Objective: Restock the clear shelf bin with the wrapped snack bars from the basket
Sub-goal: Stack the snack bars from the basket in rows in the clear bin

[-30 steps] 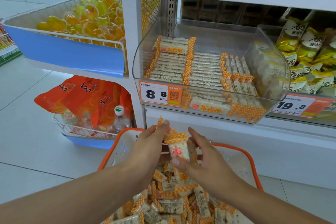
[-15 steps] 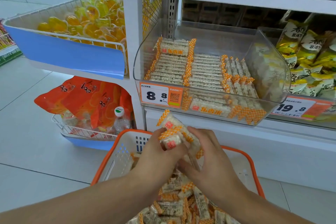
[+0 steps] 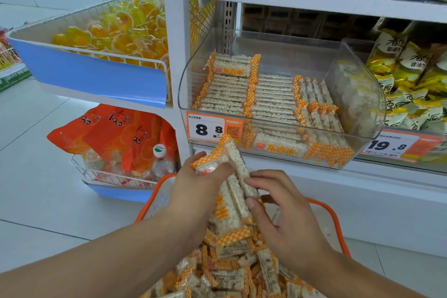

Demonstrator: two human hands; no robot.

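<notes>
Open top of clear bin (image 3: pixel 278 41) — right back corner bare.

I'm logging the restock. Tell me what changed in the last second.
The left hand and right hand gathered more bars and raised them from the basket toward the bin; the bundle now tilts up to the price tag. The left grips its top, the right pinches its side. Bin rows, basket pile and shelves are unchanged.

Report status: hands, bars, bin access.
Left hand and right hand both grip a bunch of snack bars above the basket. Clear bin part-filled, top open, nothing blocking.
</notes>
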